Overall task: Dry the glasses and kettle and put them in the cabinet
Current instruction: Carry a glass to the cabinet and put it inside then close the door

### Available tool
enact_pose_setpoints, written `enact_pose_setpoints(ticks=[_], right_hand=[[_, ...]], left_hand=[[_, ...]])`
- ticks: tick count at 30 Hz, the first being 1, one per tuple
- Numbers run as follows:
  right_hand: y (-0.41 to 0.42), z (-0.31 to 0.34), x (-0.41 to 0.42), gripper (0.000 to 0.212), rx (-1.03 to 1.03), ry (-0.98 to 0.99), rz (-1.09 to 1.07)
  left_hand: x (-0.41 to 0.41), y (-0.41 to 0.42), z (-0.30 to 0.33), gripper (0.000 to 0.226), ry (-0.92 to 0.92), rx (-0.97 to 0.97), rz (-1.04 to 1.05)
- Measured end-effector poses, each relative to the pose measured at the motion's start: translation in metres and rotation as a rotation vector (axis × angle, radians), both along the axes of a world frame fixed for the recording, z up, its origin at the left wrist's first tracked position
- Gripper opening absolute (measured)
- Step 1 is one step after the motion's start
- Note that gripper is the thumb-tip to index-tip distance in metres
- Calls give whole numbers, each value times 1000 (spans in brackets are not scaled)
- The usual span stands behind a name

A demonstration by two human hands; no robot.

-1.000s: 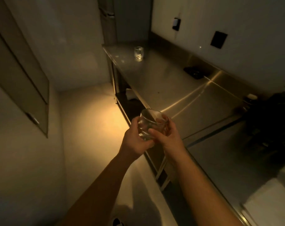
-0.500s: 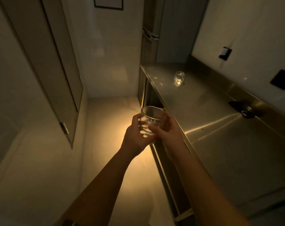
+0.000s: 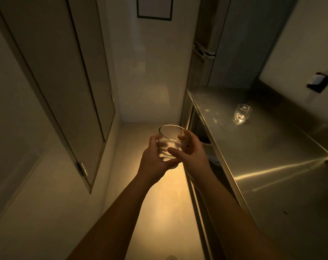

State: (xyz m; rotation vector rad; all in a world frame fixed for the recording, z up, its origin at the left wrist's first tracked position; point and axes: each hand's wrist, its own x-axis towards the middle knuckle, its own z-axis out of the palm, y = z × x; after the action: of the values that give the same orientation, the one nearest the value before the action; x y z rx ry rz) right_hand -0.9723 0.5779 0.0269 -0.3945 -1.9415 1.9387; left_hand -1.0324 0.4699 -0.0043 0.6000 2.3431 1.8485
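In a dimly lit kitchen, a person's left hand (image 3: 153, 160) and right hand (image 3: 192, 155) cup a clear tumbler (image 3: 169, 140) between them, fingers curled closed around its sides, over the floor beside a steel counter (image 3: 272, 166). A second glass (image 3: 241, 113) stands upright on the counter, well apart; closed cabinet doors (image 3: 65, 81) line the left wall.

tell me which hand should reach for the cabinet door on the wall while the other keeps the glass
Left, probably. The cabinet door is on the left wall, on the left hand's side. The right hand wraps the glass with fingers inside its rim, so it could likely hold it alone.
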Motion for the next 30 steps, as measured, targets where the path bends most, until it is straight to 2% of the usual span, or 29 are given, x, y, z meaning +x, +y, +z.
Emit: enact_pose_setpoints(ticks=[13, 21, 30], right_hand=[[102, 8, -224, 77, 58, 10, 132], [123, -6, -364, 76, 54, 7, 144], [115, 9, -560, 76, 80, 17, 93]], left_hand=[[-208, 92, 15, 87, -92, 46, 132], [-346, 111, 5, 81, -59, -15, 152], [-549, 106, 19, 76, -44, -34, 104]])
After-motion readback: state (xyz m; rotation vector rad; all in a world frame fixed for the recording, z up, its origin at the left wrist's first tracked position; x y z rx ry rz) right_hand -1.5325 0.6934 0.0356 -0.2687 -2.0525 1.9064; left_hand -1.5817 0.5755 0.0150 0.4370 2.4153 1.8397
